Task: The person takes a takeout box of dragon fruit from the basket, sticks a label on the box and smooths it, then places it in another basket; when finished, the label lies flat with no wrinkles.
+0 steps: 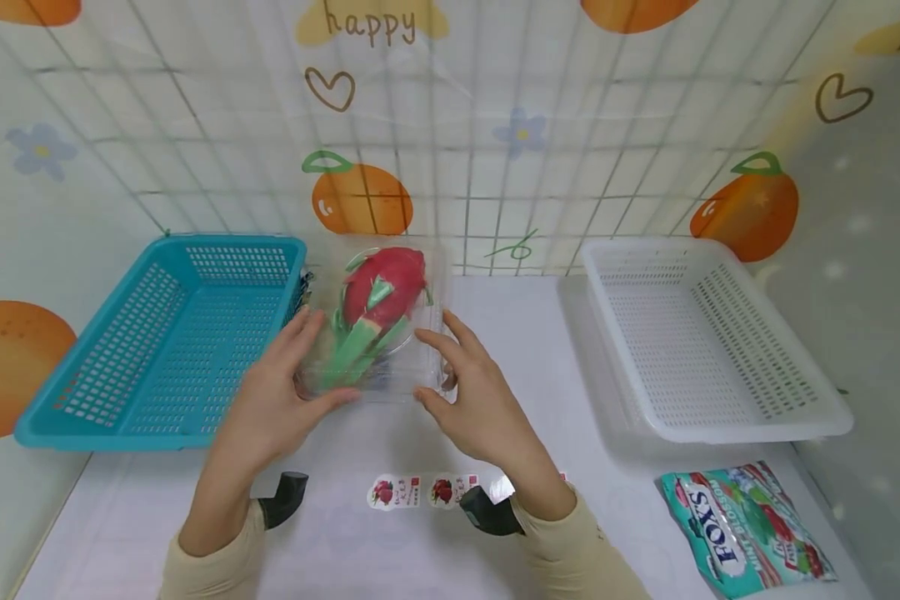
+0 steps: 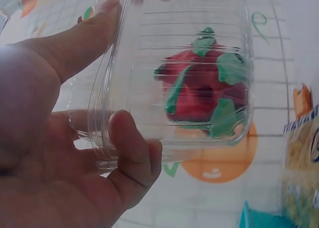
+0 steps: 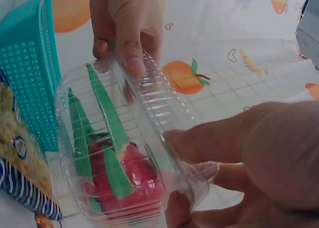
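Observation:
A clear plastic clamshell box [image 1: 427, 354] with a red and green dragon fruit [image 1: 386, 287] inside stands between both hands in the head view. My left hand [image 1: 273, 404] grips the box at its left front, thumb along the near edge. On the opposite side my right hand [image 1: 480, 392] holds it with thumb and fingers. In the left wrist view, the left fingers [image 2: 130, 143] curl over the box's rim. The right wrist view has both hands at the rim, with the lid closed or nearly so; I cannot tell which.
A teal basket [image 1: 161, 437] stands at left and a white basket [image 1: 750, 429] at right. Near the right front lies a Fox's candy bag [image 1: 746, 525]. Dragon fruit stickers [image 1: 393, 492] lie in front. A packet with blue-striped edges [image 3: 22, 148] is behind the box.

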`<state>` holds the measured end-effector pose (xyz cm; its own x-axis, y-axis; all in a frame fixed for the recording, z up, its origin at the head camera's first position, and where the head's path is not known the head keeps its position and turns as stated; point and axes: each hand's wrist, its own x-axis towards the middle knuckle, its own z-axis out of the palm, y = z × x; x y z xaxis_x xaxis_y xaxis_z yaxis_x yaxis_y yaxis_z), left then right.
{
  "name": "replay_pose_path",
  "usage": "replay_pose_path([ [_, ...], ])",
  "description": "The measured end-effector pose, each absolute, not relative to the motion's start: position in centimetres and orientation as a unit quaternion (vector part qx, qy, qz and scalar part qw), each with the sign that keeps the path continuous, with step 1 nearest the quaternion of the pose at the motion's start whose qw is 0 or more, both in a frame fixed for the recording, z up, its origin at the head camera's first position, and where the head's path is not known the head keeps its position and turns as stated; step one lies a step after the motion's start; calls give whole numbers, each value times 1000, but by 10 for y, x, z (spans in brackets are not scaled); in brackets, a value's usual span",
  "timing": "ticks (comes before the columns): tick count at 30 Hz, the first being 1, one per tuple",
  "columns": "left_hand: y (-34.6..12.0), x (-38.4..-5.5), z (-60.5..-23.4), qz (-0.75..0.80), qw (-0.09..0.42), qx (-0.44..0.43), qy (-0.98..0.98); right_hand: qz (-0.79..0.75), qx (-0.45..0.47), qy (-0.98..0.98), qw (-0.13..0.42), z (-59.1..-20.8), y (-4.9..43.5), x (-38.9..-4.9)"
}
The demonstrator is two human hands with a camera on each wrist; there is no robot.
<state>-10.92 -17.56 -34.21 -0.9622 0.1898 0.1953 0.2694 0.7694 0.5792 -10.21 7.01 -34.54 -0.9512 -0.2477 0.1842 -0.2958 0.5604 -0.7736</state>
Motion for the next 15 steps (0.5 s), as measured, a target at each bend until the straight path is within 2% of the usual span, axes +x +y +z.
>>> replay_pose_path([
  [15, -148, -117, -352, -342, 44, -135, -929, 429, 136, -892, 28, -350, 101, -104],
])
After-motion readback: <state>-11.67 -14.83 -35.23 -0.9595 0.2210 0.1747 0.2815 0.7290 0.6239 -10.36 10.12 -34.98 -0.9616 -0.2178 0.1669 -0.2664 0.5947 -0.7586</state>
